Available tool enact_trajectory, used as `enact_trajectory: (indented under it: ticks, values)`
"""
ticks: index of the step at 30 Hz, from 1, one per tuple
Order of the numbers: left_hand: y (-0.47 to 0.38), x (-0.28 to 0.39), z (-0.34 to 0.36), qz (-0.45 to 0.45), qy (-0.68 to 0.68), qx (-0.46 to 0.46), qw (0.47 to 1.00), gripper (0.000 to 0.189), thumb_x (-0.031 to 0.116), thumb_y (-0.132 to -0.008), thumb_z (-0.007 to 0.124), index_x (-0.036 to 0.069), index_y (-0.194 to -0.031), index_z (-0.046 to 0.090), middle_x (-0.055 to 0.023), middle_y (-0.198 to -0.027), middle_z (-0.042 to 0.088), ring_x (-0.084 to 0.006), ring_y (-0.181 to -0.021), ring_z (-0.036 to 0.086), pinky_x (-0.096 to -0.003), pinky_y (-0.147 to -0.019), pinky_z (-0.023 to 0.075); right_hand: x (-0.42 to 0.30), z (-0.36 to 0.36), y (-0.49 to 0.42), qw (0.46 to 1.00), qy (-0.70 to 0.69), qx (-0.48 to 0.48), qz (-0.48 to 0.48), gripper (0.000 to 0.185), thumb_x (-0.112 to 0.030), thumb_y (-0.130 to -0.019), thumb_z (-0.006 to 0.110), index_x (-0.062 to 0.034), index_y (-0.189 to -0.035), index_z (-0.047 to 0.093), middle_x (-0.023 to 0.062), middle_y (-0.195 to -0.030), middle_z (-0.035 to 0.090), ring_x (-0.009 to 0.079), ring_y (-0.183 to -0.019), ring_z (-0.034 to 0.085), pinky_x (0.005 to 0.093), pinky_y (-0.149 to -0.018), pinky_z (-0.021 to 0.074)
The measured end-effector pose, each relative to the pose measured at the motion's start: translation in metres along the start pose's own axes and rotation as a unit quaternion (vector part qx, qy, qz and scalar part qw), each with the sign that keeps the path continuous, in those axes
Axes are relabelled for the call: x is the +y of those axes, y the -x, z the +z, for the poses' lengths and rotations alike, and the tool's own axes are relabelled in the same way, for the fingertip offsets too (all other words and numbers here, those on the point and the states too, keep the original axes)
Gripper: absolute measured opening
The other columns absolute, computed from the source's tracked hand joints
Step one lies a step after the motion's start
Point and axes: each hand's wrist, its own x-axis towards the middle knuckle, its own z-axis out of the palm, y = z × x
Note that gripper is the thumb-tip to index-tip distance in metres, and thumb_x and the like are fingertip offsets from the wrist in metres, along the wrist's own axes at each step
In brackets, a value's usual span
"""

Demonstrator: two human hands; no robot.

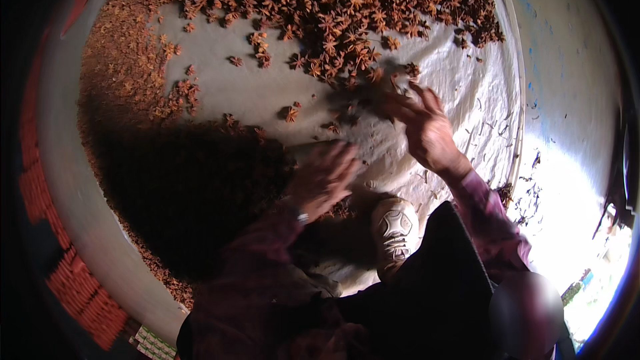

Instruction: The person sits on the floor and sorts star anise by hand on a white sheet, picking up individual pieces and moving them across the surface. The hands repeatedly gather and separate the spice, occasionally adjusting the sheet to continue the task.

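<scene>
Dried star anise pods lie in a thick heap on a pale sheet spread over the floor. Near the lower edge of that heap is my right hand, its fingers spread and blurred, close to a few pods by the fingertips. My left hand is lower and to the left, in shadow, over the sheet beside a dark, shaded part of the pile. Its fingers look extended, and whether anything lies under the palm is hidden. Single pods are scattered between the hands and the heap.
A shoe stands on the sheet below my hands. More pods and small pieces cover the left side. Stacked red items and small green-and-white boxes line the lower left. Bright light falls on the floor at right.
</scene>
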Motion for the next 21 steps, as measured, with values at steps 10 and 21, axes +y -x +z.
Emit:
enact_trajectory:
  ticks: [10, 21]
  values:
    - [0.065, -0.002, -0.060, -0.138, 0.017, 0.151, 0.979, 0.019, 0.015, -0.089, 0.069, 0.005, -0.104, 0.062, -0.0116, -0.123, 0.059, -0.0334, -0.119, 0.053, -0.0506, -0.102, 0.0399, 0.006, -0.072, 0.006, 0.964, -0.006, 0.212, 0.162, 0.013, -0.008, -0.092, 0.066, -0.0042, -0.103, 0.071, 0.0102, -0.102, 0.070, 0.0260, -0.093, 0.065, 0.0354, -0.084, 0.0510]
    - [0.012, 0.012, -0.067, -0.247, 0.324, 0.235, 0.883, 0.021, 0.005, -0.098, 0.059, 0.000, -0.118, 0.058, -0.0109, -0.105, 0.065, -0.0176, -0.091, 0.063, -0.0299, -0.078, 0.0514, -0.010, 0.011, -0.085, 0.967, 0.245, 0.008, -0.069, 0.023, -0.015, -0.086, 0.064, -0.0097, -0.109, 0.067, 0.0103, -0.121, 0.058, 0.0255, -0.117, 0.052, 0.0461, -0.091, 0.0481]
